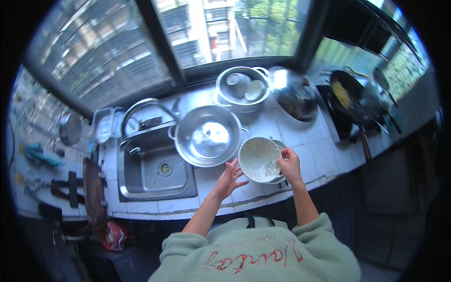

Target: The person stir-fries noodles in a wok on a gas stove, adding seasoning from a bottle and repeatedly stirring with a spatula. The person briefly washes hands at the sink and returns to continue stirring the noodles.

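A white bowl with a leafy pattern inside is tilted above the counter's front part. My right hand grips its right rim, thumb and fingers closed on it. Beneath and behind that bowl, the edge of another pale dish shows; most of it is hidden. My left hand is just left of the bowl with its fingers spread, holding nothing. Close beyond the left hand stands a large two-handled steel pot, with no food visible inside.
Left is a steel sink under a curved faucet. Behind stands a steamer pot with white dishes inside, beside a domed metal lid. A wok with yellow food sits on the right stove. A cutting board leans left of the sink.
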Demonstrator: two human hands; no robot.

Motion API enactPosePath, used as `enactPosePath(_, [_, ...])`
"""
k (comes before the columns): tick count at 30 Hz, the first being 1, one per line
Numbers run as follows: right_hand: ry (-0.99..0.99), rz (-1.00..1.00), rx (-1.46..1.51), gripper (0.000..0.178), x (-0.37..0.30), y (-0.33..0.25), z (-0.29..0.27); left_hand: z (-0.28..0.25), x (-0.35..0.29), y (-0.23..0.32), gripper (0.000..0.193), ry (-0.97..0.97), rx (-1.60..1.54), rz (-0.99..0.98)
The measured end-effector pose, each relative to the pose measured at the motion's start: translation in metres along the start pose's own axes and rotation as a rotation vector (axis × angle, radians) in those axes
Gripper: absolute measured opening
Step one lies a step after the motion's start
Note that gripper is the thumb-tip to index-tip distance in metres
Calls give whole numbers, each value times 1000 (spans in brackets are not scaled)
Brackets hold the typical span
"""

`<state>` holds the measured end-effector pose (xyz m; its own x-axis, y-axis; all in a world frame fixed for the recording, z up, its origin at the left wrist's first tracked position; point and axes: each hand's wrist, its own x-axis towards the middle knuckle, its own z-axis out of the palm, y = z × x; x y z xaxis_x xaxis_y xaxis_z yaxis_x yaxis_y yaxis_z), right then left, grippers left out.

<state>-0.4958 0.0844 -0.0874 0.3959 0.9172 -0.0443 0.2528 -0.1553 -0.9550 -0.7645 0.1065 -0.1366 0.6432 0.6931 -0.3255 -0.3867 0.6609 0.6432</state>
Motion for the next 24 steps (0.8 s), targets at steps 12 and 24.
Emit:
enactPosePath(12, [-829,-143,-140,41,-47,-53,275,-139,-209,24,59,549,-565,376])
enactPosePath(24, [-241,101,-327,72,26,-7,493,-305,-280,105,60,646,-504,443])
